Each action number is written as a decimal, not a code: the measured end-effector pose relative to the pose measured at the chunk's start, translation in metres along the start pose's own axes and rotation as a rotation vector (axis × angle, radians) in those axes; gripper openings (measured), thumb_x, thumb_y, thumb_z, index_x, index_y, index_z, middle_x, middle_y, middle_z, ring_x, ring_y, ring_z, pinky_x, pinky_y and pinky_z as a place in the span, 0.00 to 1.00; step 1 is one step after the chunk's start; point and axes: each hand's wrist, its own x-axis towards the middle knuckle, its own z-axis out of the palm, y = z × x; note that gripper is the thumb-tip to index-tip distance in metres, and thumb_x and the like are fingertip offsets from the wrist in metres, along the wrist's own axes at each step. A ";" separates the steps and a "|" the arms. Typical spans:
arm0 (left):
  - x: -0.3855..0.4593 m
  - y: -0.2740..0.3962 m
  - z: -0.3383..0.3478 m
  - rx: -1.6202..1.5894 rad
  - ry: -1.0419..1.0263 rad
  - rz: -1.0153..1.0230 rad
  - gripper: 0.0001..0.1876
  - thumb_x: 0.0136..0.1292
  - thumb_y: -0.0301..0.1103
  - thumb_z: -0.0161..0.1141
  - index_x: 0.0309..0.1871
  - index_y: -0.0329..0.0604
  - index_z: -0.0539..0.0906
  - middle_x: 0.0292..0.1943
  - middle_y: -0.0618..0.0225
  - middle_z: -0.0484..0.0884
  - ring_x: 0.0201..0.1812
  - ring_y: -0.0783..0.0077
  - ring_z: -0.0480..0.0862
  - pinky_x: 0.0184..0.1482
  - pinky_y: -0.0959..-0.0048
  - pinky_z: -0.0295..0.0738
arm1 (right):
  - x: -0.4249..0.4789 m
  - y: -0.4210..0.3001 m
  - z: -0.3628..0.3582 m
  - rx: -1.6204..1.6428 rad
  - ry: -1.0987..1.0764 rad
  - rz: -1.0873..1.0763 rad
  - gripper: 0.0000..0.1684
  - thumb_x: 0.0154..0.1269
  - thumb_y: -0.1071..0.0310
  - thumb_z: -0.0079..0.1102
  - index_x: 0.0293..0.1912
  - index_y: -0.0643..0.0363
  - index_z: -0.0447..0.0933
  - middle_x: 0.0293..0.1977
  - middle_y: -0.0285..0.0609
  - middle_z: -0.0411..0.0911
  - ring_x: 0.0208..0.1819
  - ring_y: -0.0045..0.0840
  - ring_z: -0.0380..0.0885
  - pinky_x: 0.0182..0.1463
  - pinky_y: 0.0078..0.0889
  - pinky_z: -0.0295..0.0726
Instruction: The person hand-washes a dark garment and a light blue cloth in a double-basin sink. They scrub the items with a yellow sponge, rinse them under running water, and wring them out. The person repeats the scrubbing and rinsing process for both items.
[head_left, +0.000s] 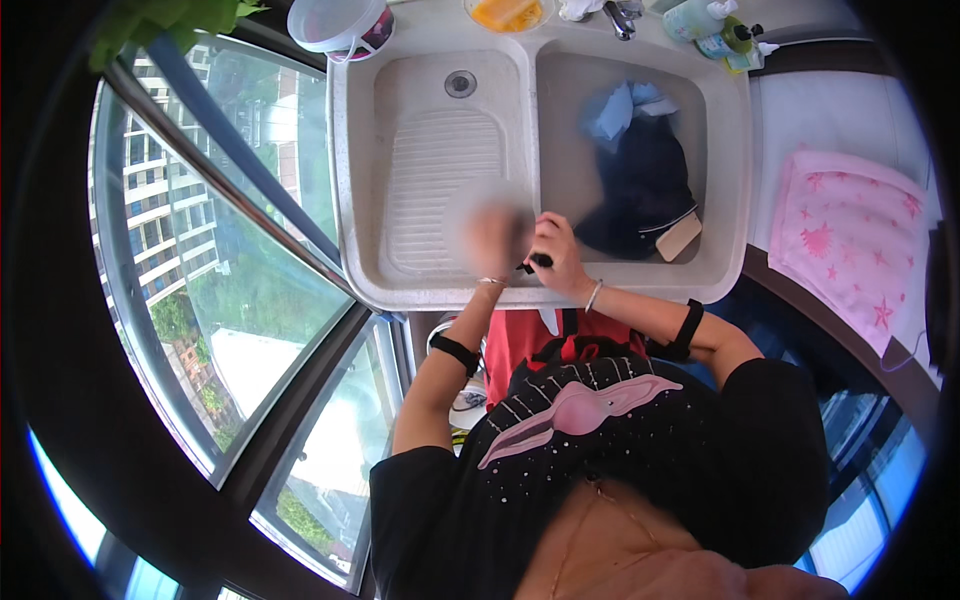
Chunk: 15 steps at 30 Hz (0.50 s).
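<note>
My left hand (491, 241) is over the front of the ridged left basin (444, 187), close beside my right hand; a blurred patch covers its fingers. My right hand (556, 253) is curled around a small black object (540, 260) at the front end of the sink's divider. What that object is cannot be told. In the right basin (562, 150), dark navy cloth (643, 176) lies in cloudy water. Light blue cloth (616, 112) is at its far end, and a flat beige block (679, 237) touches its near end.
A white bucket (334, 26), an orange item in a clear bowl (510, 11), a faucet (621, 21) and pump bottles (694, 19) line the back rim. A pink towel (847, 240) lies right; a window with a metal rail (232, 184) is left.
</note>
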 end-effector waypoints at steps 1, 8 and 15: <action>0.000 0.005 0.002 0.017 0.062 -0.039 0.19 0.52 0.37 0.62 0.49 0.47 0.77 0.46 0.61 0.77 0.48 0.55 0.76 0.50 0.55 0.67 | 0.000 0.000 0.001 -0.026 -0.053 -0.021 0.10 0.40 0.77 0.62 0.25 0.51 0.75 0.34 0.36 0.73 0.50 0.42 0.68 0.54 0.43 0.65; 0.016 0.007 -0.025 -0.139 -0.006 0.121 0.17 0.53 0.42 0.58 0.44 0.45 0.79 0.42 0.58 0.78 0.46 0.53 0.75 0.50 0.55 0.66 | -0.006 0.011 0.008 -0.141 -0.354 -0.289 0.07 0.42 0.64 0.65 0.24 0.44 0.74 0.38 0.28 0.71 0.53 0.39 0.65 0.54 0.57 0.62; 0.036 -0.001 -0.028 -0.165 -0.117 0.210 0.13 0.52 0.41 0.59 0.39 0.47 0.80 0.39 0.60 0.78 0.42 0.54 0.76 0.46 0.56 0.66 | 0.023 0.027 -0.002 -0.056 -0.552 -0.396 0.11 0.38 0.63 0.67 0.26 0.43 0.74 0.37 0.27 0.69 0.52 0.36 0.65 0.53 0.56 0.63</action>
